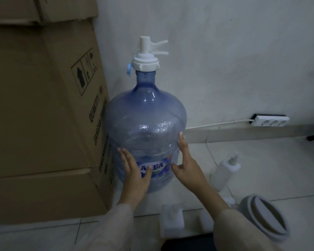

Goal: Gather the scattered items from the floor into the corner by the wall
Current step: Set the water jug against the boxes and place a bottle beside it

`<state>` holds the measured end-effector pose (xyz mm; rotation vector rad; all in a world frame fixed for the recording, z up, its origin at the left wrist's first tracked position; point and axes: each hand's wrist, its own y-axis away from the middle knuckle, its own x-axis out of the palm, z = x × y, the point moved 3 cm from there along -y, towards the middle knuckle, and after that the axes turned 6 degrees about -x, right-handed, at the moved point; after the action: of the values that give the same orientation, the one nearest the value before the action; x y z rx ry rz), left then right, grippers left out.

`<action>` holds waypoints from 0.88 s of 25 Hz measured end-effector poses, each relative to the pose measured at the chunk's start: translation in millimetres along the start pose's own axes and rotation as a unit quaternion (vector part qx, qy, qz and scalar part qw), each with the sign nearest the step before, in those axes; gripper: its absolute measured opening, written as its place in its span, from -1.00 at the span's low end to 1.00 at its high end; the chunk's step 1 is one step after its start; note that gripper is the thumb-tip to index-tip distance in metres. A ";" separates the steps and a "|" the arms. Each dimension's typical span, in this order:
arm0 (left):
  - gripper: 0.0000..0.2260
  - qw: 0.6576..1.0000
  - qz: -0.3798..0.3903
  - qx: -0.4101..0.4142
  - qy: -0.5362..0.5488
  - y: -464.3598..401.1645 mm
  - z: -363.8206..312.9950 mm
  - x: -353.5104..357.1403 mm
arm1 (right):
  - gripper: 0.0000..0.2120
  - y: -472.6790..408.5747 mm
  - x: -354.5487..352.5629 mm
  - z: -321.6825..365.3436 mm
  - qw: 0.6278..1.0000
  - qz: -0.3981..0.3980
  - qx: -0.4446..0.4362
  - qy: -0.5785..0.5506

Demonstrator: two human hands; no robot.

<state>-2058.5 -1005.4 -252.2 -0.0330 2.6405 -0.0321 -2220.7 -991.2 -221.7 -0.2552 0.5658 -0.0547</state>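
Both hands, left hand and right hand, press flat with fingers apart on the jug. Push low and slow so it stays upright by the box.

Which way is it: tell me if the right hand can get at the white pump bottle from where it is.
Probably yes. The right hand rests flat on the water jug, and the pump bottle lies on bare floor just to its right, nothing between them.

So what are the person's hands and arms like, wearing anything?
Both hands are bare: no gloves, rings or watch show on the left hand or right hand. Long, loose sleeves in a pale beige cloth cover both arms to the wrist, left sleeve and right sleeve.
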 end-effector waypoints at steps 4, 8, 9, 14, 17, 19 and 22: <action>-0.16 0.995 -0.089 0.015 -0.031 -1.3 2.8 15.2 | -0.37 8.5 -11.1 -12.3 0.999 -0.014 0.005 -0.033; -0.33 0.989 -0.021 0.146 -0.023 21.9 49.4 24.5 | -0.62 38.6 -4.7 -28.5 0.986 0.091 -0.063 0.122; -0.32 0.986 0.030 0.159 -0.030 36.7 66.6 26.2 | -0.66 45.3 -7.4 -31.2 0.979 0.100 -0.077 0.163; -0.20 0.950 0.245 0.137 -0.140 112.0 123.0 36.2 | -0.74 59.2 -24.6 -31.5 0.952 0.177 -0.042 0.246; -0.09 0.949 0.263 0.129 -0.117 123.0 111.1 47.0 | -0.73 76.1 -31.3 -34.3 0.947 0.204 0.001 0.248; -0.05 0.968 0.228 0.095 -0.040 113.5 93.3 54.8 | -0.70 91.6 -38.3 -39.3 0.937 0.163 -0.015 0.308; -0.11 0.974 0.201 0.098 0.023 102.8 70.9 70.9 | -0.60 116.0 -59.8 -45.0 0.943 0.006 -0.013 0.334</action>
<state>-2088.5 -906.0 -351.3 0.5731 2.6268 -0.1567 -2297.4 -881.9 -256.5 -0.2568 1.2454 -0.1241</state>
